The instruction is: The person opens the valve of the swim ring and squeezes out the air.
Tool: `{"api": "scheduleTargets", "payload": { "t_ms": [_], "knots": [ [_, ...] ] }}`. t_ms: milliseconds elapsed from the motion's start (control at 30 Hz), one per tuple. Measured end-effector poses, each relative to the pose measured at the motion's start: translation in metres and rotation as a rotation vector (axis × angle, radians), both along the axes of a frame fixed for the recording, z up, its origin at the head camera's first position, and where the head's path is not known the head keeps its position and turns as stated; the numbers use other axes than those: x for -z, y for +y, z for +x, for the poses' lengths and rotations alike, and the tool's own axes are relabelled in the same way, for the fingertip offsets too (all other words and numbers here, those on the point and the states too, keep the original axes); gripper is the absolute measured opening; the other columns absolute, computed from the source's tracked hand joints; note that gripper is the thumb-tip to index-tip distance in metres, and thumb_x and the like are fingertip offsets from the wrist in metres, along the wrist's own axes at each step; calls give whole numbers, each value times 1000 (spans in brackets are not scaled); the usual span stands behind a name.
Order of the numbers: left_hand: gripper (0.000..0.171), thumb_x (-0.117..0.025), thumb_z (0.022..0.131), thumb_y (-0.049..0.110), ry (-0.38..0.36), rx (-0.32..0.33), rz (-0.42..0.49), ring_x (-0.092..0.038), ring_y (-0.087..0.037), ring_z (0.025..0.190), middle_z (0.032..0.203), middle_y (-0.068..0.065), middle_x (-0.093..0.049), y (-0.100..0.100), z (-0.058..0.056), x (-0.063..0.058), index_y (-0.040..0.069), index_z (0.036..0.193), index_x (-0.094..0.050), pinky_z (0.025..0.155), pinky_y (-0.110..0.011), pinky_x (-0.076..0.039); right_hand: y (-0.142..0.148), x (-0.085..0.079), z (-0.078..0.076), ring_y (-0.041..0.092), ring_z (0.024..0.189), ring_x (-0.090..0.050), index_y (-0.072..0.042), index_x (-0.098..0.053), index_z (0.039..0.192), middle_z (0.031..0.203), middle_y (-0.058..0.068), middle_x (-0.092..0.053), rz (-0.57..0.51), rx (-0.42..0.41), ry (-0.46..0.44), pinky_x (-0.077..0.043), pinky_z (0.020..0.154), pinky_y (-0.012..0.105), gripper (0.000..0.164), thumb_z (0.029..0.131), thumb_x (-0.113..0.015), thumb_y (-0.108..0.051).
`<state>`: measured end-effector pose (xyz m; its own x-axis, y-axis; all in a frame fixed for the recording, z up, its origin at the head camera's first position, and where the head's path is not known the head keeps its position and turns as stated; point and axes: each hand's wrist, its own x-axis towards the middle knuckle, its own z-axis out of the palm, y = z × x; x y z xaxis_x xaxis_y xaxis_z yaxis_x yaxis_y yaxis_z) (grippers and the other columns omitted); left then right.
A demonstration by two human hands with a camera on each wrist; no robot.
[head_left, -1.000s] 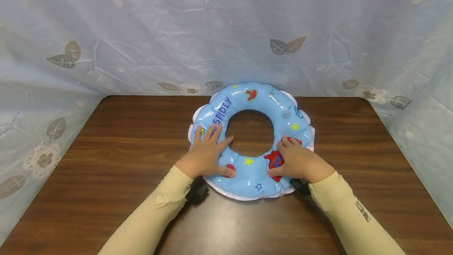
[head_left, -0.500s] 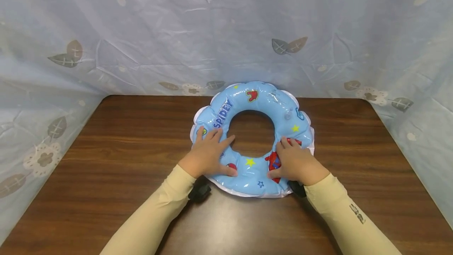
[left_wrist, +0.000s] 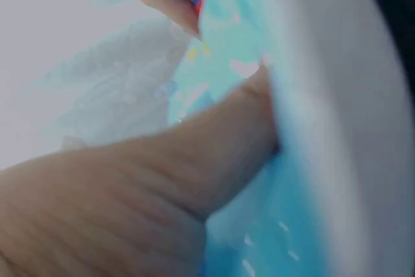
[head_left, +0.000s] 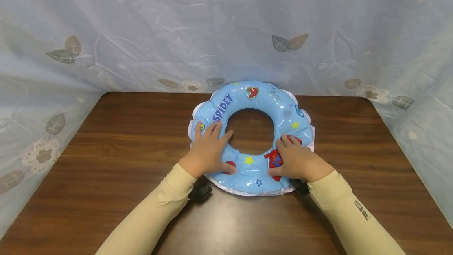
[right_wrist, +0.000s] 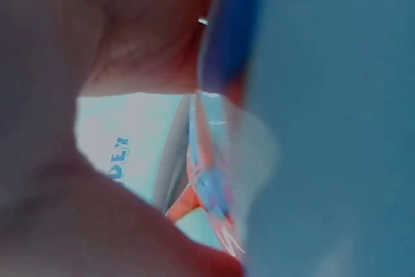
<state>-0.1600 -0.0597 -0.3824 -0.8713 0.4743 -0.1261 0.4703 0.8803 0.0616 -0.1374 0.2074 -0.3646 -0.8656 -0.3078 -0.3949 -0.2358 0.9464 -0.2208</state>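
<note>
- The left hand was spread wide on the ring's left side, thumb stretched away from the fingers; its palm and fingers touched the ring and were not curled round it.
- The right hand lay on the ring's right side, fingers extended and closer together, thumb set apart, with a red figure printed between thumb and fingers.
- The inflatable ring, pale blue with a whitish scalloped edge, was under both hands, at the back middle of the counter.
- A yellow star was printed between the hands; SPIDEY lettering ran just beyond the left fingertips, and a red print sat on the far side.
- Cream sleeves covered both forearms, and a dark device showed under the left wrist.
- The brown wood-grain counter spread around the ring.
- A pale cloth with leaf and flower prints hung behind the counter and along both sides.
</note>
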Motion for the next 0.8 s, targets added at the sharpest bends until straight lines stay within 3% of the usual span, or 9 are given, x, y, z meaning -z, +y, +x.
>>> {"api": "scheduleTargets", "payload": {
  "t_ms": [100,200,300,433,567,800],
  "knots": [
    [115,-79,71,76,26,-15,11,-25,-46,153,166,-25,-28,0,5,-10,15,161,-39,118,-73,-11,2,-4,2,56,147,-24,6,-38,155,162,33,-30,-9,9,13,-46,100,70,106,80,-82,-54],
    [111,-79,75,72,-1,-41,45,-24,-48,153,166,-25,-27,2,12,-21,16,161,-38,117,-74,-14,3,-13,5,57,146,-24,3,-40,155,162,32,-29,-18,24,40,-38,102,77,104,80,-81,-55],
    [109,-74,77,75,-57,-87,112,-23,-50,152,166,-25,-29,6,17,-26,17,162,-37,115,-77,-17,4,-22,9,58,146,-23,2,-40,156,161,33,-30,-25,46,36,-43,98,75,103,79,-84,-51],
    [114,-70,75,81,-106,-153,157,-22,-51,152,166,-27,-27,11,22,-21,16,162,-36,111,-80,-22,4,-26,11,57,144,-26,5,-41,154,157,34,-34,-36,65,-24,-57,86,63,103,74,-91,-38],
    [115,-73,73,78,-122,-173,137,-21,-52,152,166,-29,-25,14,25,-15,14,161,-37,110,-80,-24,3,-22,10,56,142,-32,6,-44,151,155,33,-38,-32,62,-56,-58,85,62,103,70,-94,-33],
    [114,-77,72,75,-115,-179,127,-21,-52,152,165,-29,-27,16,24,-8,13,160,-41,111,-79,-24,1,-12,7,52,138,-41,5,-49,147,153,32,-43,-4,33,-41,-56,91,61,93,73,-92,-34]
  ]
}}
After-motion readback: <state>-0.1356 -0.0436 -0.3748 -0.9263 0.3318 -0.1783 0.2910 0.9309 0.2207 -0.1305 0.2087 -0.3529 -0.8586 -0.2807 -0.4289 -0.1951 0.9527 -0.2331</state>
